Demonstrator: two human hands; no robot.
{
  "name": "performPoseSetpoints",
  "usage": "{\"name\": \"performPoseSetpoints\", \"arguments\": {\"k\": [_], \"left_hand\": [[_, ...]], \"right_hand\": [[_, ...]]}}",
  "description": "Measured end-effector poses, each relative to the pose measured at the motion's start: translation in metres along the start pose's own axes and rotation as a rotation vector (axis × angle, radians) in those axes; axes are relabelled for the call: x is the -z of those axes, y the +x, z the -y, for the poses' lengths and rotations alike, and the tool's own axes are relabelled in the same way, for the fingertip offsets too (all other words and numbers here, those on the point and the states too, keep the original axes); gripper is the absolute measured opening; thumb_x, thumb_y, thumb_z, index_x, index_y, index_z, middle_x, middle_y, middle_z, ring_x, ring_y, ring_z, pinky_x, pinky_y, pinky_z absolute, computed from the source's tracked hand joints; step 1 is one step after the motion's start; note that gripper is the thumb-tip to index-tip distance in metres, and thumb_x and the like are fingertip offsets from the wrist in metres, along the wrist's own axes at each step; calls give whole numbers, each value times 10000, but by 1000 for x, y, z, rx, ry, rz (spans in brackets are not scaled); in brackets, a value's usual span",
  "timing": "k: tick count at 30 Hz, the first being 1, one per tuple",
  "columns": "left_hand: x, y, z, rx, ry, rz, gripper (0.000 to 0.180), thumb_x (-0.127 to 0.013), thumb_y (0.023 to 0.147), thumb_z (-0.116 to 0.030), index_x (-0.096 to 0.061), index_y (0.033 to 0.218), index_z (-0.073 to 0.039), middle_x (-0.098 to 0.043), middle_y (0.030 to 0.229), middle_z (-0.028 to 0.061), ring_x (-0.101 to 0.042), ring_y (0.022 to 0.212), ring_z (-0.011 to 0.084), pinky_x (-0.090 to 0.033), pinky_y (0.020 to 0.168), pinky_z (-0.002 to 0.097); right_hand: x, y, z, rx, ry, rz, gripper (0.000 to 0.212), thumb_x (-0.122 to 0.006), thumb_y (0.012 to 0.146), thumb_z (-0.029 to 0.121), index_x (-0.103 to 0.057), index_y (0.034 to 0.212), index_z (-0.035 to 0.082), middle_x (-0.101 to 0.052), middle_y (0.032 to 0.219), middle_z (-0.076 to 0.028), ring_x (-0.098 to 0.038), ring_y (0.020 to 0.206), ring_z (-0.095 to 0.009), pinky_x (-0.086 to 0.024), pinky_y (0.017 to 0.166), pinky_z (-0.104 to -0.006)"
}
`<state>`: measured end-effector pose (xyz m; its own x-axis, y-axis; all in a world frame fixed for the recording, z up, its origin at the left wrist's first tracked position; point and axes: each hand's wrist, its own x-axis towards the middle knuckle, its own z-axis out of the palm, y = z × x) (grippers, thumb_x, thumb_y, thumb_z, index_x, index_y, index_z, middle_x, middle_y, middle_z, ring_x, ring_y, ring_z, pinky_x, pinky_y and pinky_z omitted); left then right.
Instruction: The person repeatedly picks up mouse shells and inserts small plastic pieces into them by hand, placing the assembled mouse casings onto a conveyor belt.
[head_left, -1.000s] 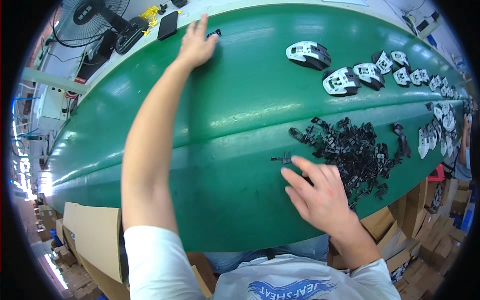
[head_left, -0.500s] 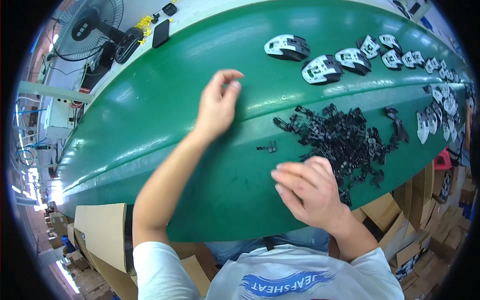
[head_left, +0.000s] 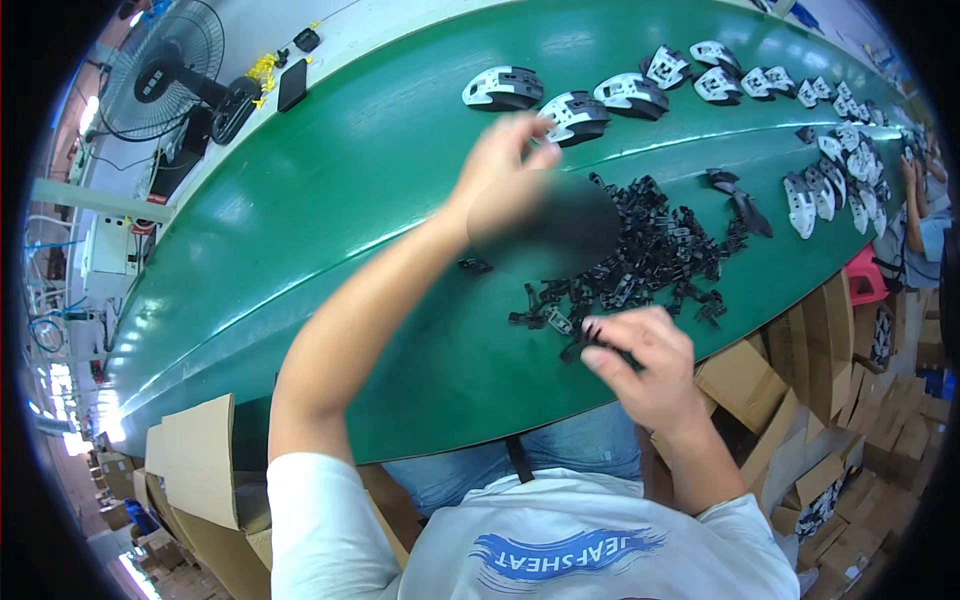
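Observation:
My left hand [head_left: 503, 168] reaches over the green table, thumb and forefinger apart, beside the near-left edge of a white-and-black computer mouse shell [head_left: 580, 120]. I cannot tell whether it touches the shell. A dark blurred oval hides the lower part of this hand and some of the table. My right hand [head_left: 648, 365] is at the near edge of a heap of small black plastic parts [head_left: 665, 240]. Its thumb and fingers pinch a black plastic part [head_left: 577, 347], whose exact shape is partly hidden.
More mouse shells [head_left: 632, 94] run in a row along the far right. White shell pieces [head_left: 800, 205] and a curved black piece [head_left: 740, 202] lie right of the heap. A fan [head_left: 165, 80] and phone [head_left: 292, 85] stand at far left. Cardboard boxes [head_left: 200, 450] flank me; a pink stool [head_left: 865, 277] is at right.
The view has shifted right. My left hand has moved toward the mouse shells. My right hand has come to the heap's near edge and taken hold of a black part.

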<state>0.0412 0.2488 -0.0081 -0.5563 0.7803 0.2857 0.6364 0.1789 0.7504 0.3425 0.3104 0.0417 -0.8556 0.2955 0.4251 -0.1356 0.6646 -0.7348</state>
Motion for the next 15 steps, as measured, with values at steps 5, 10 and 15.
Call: {"name": "performPoseSetpoints", "arguments": {"k": [5, 10, 15], "left_hand": [[18, 82, 80, 11, 724, 5, 755, -710, 1004, -456, -471, 1660, -168, -531, 1578, 234, -489, 1454, 471, -429, 1219, 519], [65, 50, 69, 145, 696, 80, 795, -722, 985, -567, -527, 1607, -111, -607, 1476, 245, -572, 1377, 444, -482, 1163, 510], [108, -91, 40, 260, 431, -349, 779, -774, 971, -519, -572, 1534, -20, -665, 1358, 247, -621, 1287, 424, -497, 1104, 498]], "right_hand": [[0, -47, 14, 5, 115, 274, 359, -905, 881, 170, -755, 1195, 80, -814, 1013, -95, -754, 851, -270, -550, 769, -389], [-16, -71, 20, -8, 191, 209, 277, -890, 848, 82, -736, 1079, 77, -779, 1100, -112, -729, 931, -274, -558, 850, -384], [-35, -53, 21, -9, 29, 182, 219, -845, 859, 96, -745, 1053, 93, -670, 971, -44, -631, 944, -264, -499, 878, -401]]}}
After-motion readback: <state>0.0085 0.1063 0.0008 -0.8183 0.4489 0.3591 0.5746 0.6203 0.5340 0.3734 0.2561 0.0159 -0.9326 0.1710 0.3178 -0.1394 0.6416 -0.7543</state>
